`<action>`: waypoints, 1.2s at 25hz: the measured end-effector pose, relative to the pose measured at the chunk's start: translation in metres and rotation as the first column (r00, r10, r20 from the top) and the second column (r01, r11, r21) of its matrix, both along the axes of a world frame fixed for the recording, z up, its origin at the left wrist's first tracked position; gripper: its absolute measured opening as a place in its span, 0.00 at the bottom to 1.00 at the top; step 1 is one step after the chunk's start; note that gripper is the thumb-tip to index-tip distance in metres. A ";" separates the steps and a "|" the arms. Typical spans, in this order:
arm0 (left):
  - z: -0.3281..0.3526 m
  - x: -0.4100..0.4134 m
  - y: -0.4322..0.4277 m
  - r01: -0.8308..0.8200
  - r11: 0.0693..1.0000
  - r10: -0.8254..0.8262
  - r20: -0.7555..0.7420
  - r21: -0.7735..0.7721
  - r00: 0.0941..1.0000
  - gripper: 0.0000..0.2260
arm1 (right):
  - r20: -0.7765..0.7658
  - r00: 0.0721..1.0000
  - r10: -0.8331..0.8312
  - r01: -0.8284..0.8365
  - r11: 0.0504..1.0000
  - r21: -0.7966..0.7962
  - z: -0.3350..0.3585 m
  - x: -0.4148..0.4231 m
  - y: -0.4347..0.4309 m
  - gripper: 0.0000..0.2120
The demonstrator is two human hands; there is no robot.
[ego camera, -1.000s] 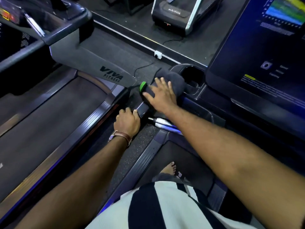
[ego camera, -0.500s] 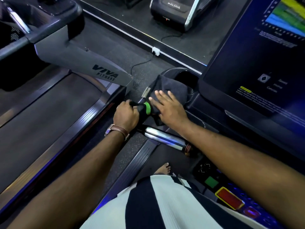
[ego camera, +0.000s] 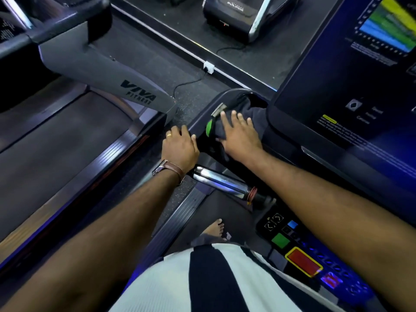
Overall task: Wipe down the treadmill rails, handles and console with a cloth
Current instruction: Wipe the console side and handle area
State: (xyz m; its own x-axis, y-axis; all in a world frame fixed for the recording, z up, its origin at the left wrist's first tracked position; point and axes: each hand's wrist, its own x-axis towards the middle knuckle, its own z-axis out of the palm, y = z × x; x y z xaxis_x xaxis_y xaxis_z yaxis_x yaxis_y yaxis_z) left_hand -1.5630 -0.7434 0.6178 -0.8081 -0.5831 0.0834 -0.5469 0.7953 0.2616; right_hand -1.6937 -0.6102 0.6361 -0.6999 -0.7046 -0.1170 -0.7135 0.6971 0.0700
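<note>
I stand on a treadmill whose console screen fills the upper right. My right hand lies flat, fingers straight, pressing a dark grey cloth onto the console's left tray by the cup holder rim. A green band on a black grip shows just left of the cloth. My left hand, with a ring and a brown watch strap, curls its fingers over the tray's black outer edge. A chrome handle runs below both hands.
Console buttons sit at lower right, among them a green one and a red one. A neighbouring treadmill with a grey VIVA FITNESS upright and belt lies left. A floor socket with cable is ahead. My foot rests on the belt.
My right hand has slid the cloth forward, toward the cup holder. My left hand has left the green-banded grip and now holds the tray's outer edge.
</note>
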 end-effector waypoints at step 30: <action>0.004 -0.011 -0.020 -0.118 0.832 0.360 -0.366 0.542 0.858 0.20 | 0.052 0.992 -0.113 0.108 0.989 0.103 0.028 -0.041 -0.117 0.31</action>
State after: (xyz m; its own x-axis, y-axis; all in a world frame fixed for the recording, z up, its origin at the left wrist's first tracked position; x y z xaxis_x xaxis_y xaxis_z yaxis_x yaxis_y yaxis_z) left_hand -1.5742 -0.7638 0.6218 -0.5826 -0.8116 0.0427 -0.4327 0.3542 0.8290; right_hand -1.7345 -0.7277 0.6642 -0.7629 -0.6060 -0.2251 -0.6373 0.7634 0.1047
